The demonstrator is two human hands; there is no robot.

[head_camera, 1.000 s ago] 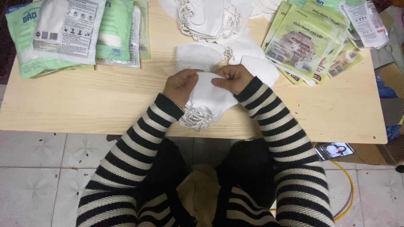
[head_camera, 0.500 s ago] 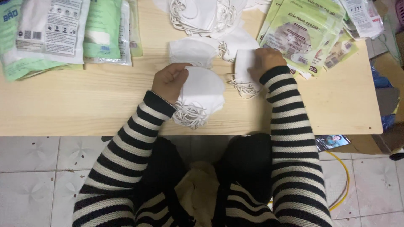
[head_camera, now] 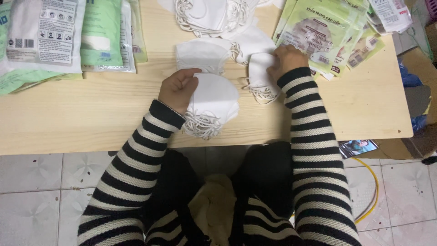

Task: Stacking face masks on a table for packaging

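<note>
My left hand (head_camera: 178, 89) grips the edge of a small stack of folded white face masks (head_camera: 212, 99) with their ear loops bunched at the near end, resting on the wooden table (head_camera: 91, 118). My right hand (head_camera: 286, 60) is closed on another folded white mask (head_camera: 261, 73) lying a little farther back and to the right, its loops trailing toward me. Both sleeves are black-and-white striped.
More loose white masks (head_camera: 205, 52) and a heap (head_camera: 209, 16) lie behind the hands. Packaged masks in green-and-white bags (head_camera: 68, 34) sit at the back left, green printed packets (head_camera: 318, 32) at the back right. A phone (head_camera: 358, 147) and yellow cable (head_camera: 373, 191) lie on the tiled floor.
My right hand left the stack held by both hands, reached back and to the right, and closed on a separate mask. My left hand stayed on the stack.
</note>
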